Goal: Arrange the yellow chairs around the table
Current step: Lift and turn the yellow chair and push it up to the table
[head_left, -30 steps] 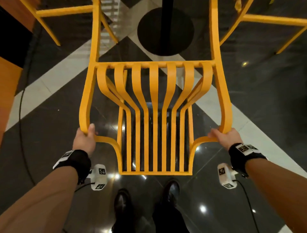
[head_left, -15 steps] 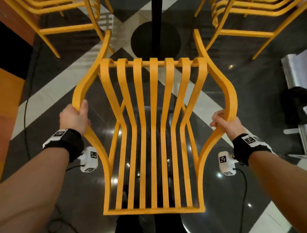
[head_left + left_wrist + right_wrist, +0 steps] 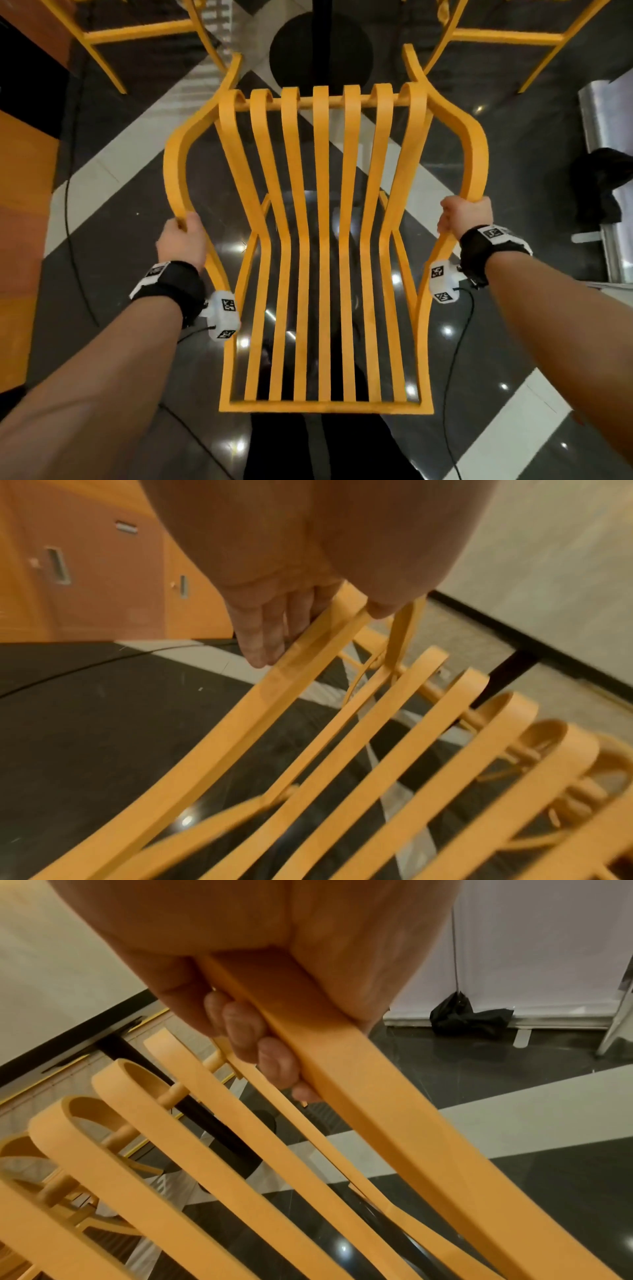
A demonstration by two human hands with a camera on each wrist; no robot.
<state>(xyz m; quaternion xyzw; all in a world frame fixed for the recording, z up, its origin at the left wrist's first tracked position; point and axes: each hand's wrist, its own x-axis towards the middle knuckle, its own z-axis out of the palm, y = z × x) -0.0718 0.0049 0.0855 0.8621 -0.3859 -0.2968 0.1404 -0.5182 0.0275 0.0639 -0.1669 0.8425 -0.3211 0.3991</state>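
Slatted yellow metal chair (image 3: 321,240) tilted | left hand (image 3: 183,240) grips left armrest | right hand (image 3: 467,216) curled round right armrest | black table pedestal (image 3: 320,37) beyond.

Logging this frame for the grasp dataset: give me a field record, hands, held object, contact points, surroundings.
held object: yellow slatted chair, seen from above
left hand: left hand grips the chair's left arm rail; fingers lie along the rail
right hand: right hand grips the right arm rail; fingers curl under it
ahead: black table base on the floor
other chairs: one yellow chair upper left, another upper right
floor: dark glossy tile with white stripes
feet on floor: cannot tell
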